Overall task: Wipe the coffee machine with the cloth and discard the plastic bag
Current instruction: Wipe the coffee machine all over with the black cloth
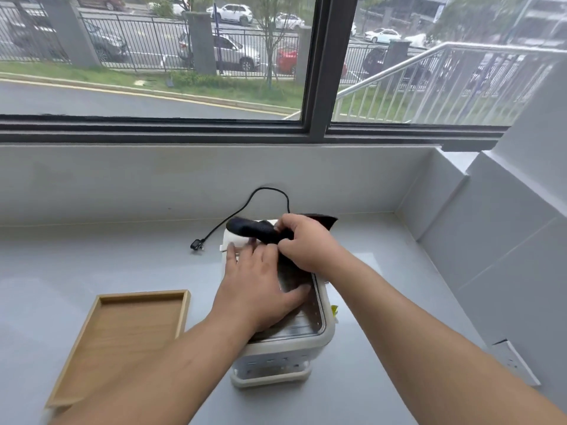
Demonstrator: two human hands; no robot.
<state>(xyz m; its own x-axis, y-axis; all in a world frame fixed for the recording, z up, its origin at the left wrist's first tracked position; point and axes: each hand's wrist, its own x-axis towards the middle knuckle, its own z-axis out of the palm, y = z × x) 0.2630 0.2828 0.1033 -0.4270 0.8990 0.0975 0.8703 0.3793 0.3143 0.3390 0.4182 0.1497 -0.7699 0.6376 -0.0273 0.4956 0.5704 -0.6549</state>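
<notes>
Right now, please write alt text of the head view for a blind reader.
A right hand grips a black cloth atop a white coffee machine while the left hand lies flat on it. A wooden tray sits to its left, a black plug behind.

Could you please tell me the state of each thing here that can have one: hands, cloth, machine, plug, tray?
left hand: open, flat on top of the coffee machine.
right hand: grips the cloth.
cloth: bunched, on the machine's top.
coffee machine: upright on the counter, unplugged.
plug: lies loose on the counter.
wooden tray: flat on the counter, left of the machine.
</notes>
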